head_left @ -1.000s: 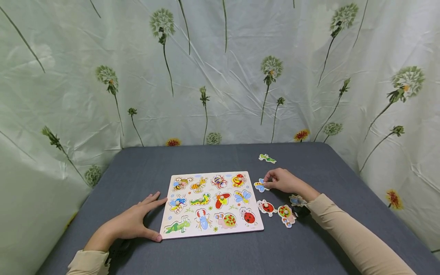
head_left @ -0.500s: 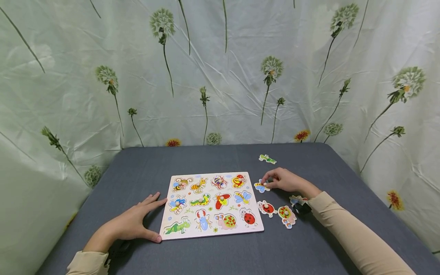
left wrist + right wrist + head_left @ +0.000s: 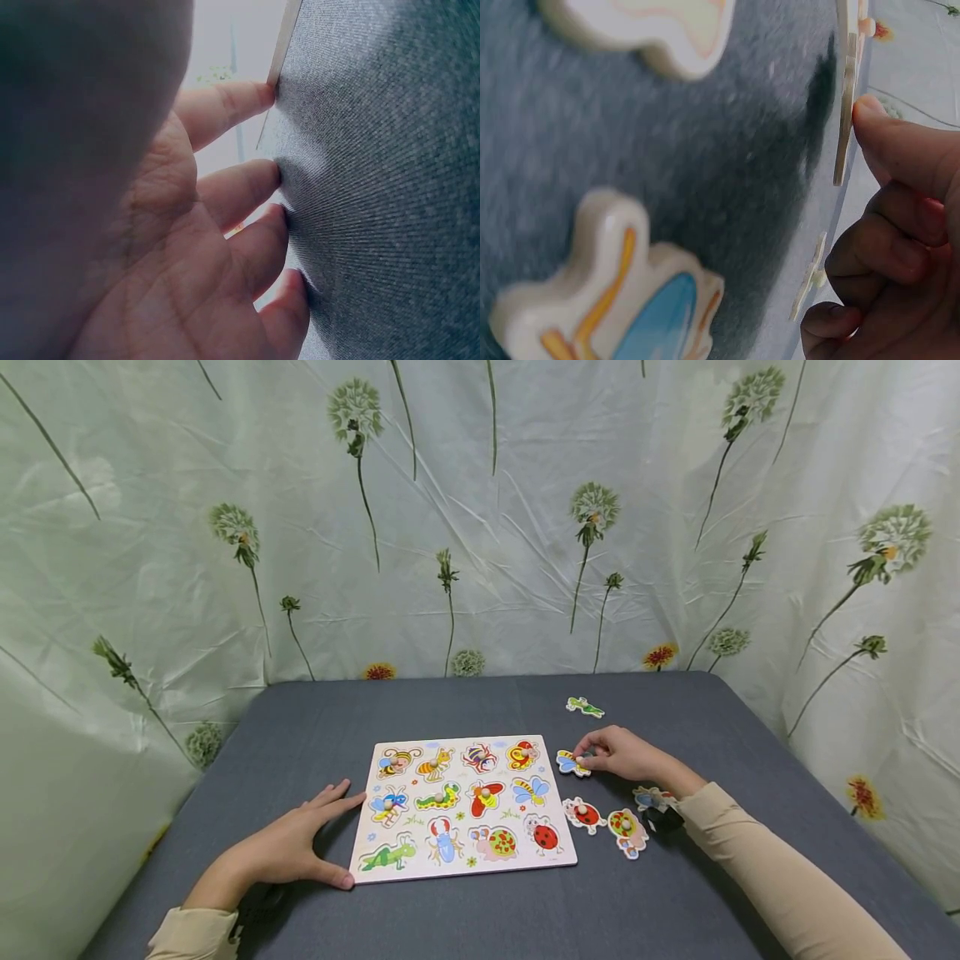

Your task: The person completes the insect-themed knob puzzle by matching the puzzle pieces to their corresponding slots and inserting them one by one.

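A wooden peg puzzle board [image 3: 420,870] printed with insects lies flat on the table. Several knobbed pieces sit in its upper two rows, while a blue-winged bee outline at the right of the middle row and the whole bottom row show no knobs. My left hand [image 3: 285,839] rests at the board's left edge, fingers extended, with index finger and thumb right at the rim. Just right of the board, my right hand [image 3: 622,753] pinches a bee puzzle piece [image 3: 566,762] with blue wings by its knob. In the right wrist view this piece [image 3: 844,127] stands slightly above its shadow.
A ladybug piece [image 3: 585,815] and a snail piece [image 3: 627,833] lie right of the board. Partly hidden under the right wrist is another piece [image 3: 651,797] with blue on it. Farther back lies a green grasshopper piece [image 3: 585,707]. A floral curtain [image 3: 517,552] hangs behind the table.
The bee piece has turned in my right fingers, its striped body now toward the far side and a blue wing nearer. My left hand and the board have stayed put.
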Demonstrator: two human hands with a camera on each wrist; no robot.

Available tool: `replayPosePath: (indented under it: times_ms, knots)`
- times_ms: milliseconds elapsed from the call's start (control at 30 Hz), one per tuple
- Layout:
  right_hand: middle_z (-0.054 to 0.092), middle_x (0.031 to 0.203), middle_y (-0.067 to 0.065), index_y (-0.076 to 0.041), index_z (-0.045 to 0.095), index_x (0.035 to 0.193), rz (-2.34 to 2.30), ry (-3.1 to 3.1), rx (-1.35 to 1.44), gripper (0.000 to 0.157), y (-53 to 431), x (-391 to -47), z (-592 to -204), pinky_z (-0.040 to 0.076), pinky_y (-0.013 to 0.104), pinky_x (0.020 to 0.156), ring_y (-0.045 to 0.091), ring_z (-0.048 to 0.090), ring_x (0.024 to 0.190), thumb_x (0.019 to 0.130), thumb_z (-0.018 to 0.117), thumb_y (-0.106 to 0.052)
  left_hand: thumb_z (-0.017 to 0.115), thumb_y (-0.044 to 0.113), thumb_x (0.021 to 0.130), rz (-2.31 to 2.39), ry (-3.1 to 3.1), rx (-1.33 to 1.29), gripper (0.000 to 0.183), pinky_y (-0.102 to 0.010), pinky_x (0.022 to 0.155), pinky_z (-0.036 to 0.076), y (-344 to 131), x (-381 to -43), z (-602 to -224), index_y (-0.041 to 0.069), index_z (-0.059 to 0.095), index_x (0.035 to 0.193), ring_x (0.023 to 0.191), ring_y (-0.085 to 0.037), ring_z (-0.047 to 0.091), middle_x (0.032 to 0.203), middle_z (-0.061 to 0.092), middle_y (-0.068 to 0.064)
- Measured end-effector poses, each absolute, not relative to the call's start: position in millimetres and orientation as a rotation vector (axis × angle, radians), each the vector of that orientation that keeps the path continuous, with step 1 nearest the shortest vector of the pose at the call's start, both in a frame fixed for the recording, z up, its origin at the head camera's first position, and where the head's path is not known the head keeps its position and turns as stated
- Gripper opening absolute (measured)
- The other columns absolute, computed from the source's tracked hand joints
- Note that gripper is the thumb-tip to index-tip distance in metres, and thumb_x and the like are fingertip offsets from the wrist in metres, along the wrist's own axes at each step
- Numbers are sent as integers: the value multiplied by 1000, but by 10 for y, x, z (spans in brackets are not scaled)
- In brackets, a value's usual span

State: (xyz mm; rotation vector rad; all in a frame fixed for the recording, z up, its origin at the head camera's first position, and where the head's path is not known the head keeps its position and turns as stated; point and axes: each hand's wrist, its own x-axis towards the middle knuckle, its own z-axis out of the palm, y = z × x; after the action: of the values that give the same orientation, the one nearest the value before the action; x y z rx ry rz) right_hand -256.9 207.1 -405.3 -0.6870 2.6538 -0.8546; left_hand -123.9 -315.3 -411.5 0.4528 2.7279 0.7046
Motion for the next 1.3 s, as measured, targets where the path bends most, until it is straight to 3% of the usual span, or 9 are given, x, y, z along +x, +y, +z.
replayPosePath:
  times_ms: [1300]
  knots:
    - [34, 58, -10, -4, 78, 116, -971, 2555, -759, 18, 1649, -2316, -4051, 30, 22, 58, 7, 28, 54, 102, 74, -16, 99, 53, 69, 702, 2723, 448, 120, -82, 121, 23, -3153, -1237, -4113, 21, 40, 168, 162, -57, 18, 177, 22, -26]
